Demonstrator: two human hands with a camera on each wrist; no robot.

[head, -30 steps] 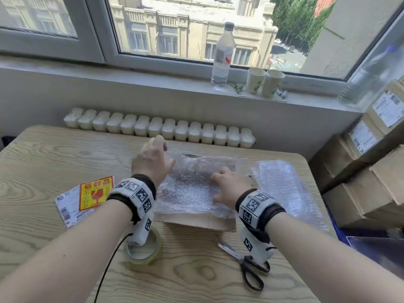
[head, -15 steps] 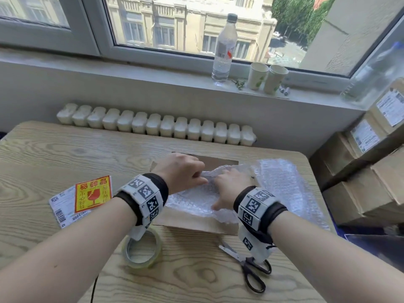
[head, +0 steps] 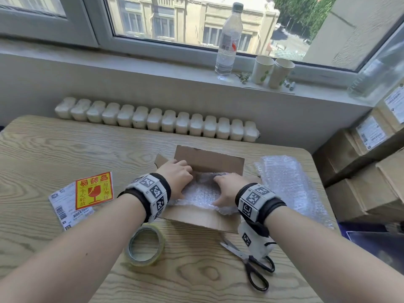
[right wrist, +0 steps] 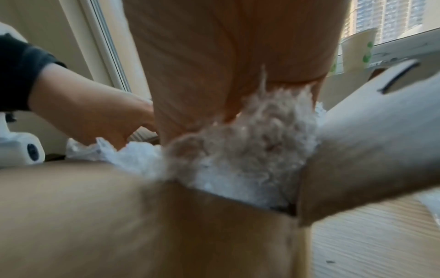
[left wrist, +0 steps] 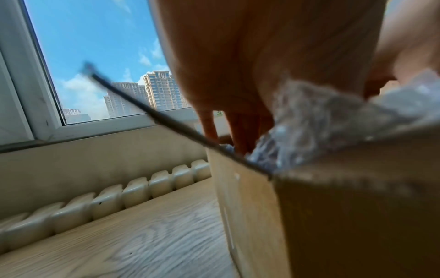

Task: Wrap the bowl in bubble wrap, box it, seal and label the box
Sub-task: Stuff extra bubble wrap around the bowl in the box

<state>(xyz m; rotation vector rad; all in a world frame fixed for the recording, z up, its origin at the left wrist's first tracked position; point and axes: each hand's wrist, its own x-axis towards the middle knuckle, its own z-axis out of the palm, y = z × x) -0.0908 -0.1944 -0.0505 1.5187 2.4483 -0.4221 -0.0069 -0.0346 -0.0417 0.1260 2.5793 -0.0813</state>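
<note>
An open cardboard box [head: 196,217] stands mid-table with its back flap [head: 209,158] up. Inside lies the bubble-wrapped bundle [head: 201,191]; the bowl itself is hidden under the wrap. My left hand [head: 177,178] is at the bundle's left side. In the left wrist view its fingers [left wrist: 240,135] reach straight down between the wrap [left wrist: 321,116] and the box wall [left wrist: 238,206]. My right hand [head: 227,189] presses on the bundle's right side, and crumpled wrap [right wrist: 238,150] bulges over the box edge [right wrist: 166,225] under its palm.
A fragile sticker [head: 95,190] on a shipping label [head: 63,206] lies at the left. Tape roll [head: 145,246] and scissors [head: 251,261] sit near the front edge. A spare bubble wrap sheet [head: 284,182] covers the right. Stacked cartons [head: 360,171] stand beyond the table.
The wrap was spread over the box; both hands have drawn together and pushed it down inside. The back flap now shows behind them.
</note>
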